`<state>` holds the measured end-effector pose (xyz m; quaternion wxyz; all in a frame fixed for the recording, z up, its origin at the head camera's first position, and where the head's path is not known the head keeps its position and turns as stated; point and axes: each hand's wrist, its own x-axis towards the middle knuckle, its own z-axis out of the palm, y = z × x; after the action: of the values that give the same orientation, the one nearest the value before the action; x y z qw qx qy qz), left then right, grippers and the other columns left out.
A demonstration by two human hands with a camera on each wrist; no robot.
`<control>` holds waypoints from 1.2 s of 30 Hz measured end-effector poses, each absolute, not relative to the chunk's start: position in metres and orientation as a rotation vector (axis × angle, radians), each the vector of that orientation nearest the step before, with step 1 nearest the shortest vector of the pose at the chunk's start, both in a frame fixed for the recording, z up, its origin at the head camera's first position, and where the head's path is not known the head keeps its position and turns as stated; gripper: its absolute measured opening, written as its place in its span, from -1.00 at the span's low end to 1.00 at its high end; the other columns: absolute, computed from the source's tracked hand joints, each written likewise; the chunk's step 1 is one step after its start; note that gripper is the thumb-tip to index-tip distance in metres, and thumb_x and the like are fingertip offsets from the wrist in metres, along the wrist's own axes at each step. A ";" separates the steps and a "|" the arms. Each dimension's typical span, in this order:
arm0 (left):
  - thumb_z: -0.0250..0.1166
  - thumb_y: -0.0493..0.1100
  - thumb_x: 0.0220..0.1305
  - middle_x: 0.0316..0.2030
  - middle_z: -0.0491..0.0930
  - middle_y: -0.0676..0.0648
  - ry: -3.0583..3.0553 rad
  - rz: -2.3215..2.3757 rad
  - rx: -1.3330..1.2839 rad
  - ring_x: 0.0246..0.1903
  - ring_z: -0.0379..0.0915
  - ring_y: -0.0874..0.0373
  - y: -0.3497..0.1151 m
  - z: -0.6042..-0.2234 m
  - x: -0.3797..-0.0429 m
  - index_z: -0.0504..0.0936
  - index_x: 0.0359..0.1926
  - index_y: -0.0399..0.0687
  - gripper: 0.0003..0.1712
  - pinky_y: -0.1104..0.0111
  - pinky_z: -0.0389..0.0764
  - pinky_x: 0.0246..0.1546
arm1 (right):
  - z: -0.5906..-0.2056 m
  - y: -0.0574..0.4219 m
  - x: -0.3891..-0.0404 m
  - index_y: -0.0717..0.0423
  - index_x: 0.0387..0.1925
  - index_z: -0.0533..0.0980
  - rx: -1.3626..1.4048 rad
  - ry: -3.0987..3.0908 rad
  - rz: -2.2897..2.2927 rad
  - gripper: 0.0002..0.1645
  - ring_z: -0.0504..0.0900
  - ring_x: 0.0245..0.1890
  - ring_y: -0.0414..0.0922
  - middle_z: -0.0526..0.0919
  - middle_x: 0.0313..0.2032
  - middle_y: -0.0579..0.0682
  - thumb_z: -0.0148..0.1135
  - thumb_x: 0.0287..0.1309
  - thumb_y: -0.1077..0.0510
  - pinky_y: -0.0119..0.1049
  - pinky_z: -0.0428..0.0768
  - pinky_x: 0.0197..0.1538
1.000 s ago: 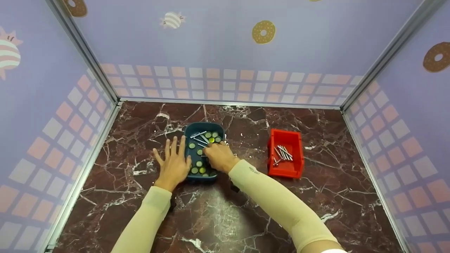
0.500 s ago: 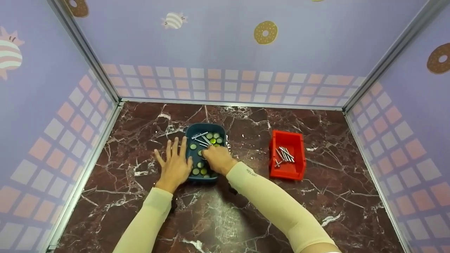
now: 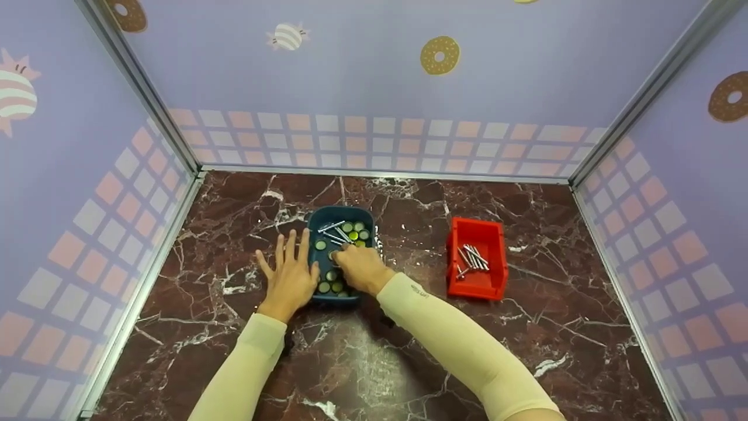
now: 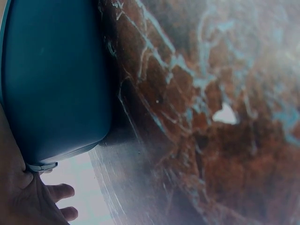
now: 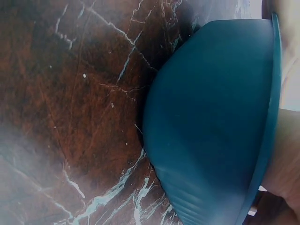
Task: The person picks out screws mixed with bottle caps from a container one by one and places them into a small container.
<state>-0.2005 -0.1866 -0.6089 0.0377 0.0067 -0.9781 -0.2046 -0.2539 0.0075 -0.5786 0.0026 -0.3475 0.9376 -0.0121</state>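
A dark teal plastic basin (image 3: pixel 342 211) stands on the marbled tabletop. It holds several silver screws (image 3: pixel 331 227) and several round discs (image 3: pixel 321 245) with pale faces, some yellow-green. My left hand (image 3: pixel 290 283) lies at the basin's left side, fingers spread and straight, thumb along the rim. My right hand (image 3: pixel 363 267) reaches in over the right rim with its fingers bent down among the contents. The fingertips are hidden, so I cannot tell what they hold. Both wrist views show mainly the basin's outer wall (image 5: pixel 211 117); the left one also catches fingers (image 4: pixel 61 191) beyond it.
To the right stands a red bin (image 3: pixel 495 248) with several silver screws (image 3: pixel 474 257) inside. Purple patterned panels (image 3: pixel 374 76) enclose the table at the back and on both sides. The dark red marbled tabletop (image 3: pixel 374 362) extends around both containers.
My right hand has shifted slightly left and toward me inside the basin, uncovering a disc near the right rim and partly covering one in the middle. The left hand stays in place.
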 end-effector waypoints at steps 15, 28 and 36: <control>0.18 0.03 0.77 0.90 -0.01 -0.34 -3.012 -0.608 0.024 0.90 -0.23 -0.43 -0.186 -0.608 -0.201 -0.03 0.95 0.03 -0.04 -0.70 -0.45 0.70 | -0.575 0.016 -0.251 0.03 0.14 0.81 -1.176 2.975 -0.213 -0.70 0.95 -0.13 0.14 0.94 -0.08 0.13 0.51 0.43 0.22 0.07 0.94 -0.17; 0.23 0.02 0.76 0.89 0.02 -0.34 -3.005 -0.607 0.026 0.90 -0.20 -0.43 -0.185 -0.608 -0.200 0.00 0.95 0.03 -0.03 -0.71 -0.42 0.70 | -0.572 0.033 -0.247 -0.01 0.20 0.80 -1.204 3.022 -0.362 -0.65 0.93 0.06 0.11 0.92 0.06 0.08 0.49 0.46 0.24 0.08 0.94 -0.04; 0.17 0.07 0.77 0.91 -0.02 -0.33 -3.027 -0.585 0.028 0.91 -0.23 -0.41 -0.187 -0.609 -0.201 -0.05 0.96 0.04 -0.02 -0.70 -0.43 0.70 | -0.568 0.044 -0.246 0.03 0.22 0.80 -1.240 3.004 -0.563 -0.58 0.91 0.05 0.14 0.88 0.06 0.11 0.51 0.38 0.32 0.12 0.93 -0.02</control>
<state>-0.2011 -0.1867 -0.6094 0.0294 0.0090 -0.9813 -0.1898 -0.2462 0.0437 -0.5680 -0.0782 -0.3749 0.9079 -0.1702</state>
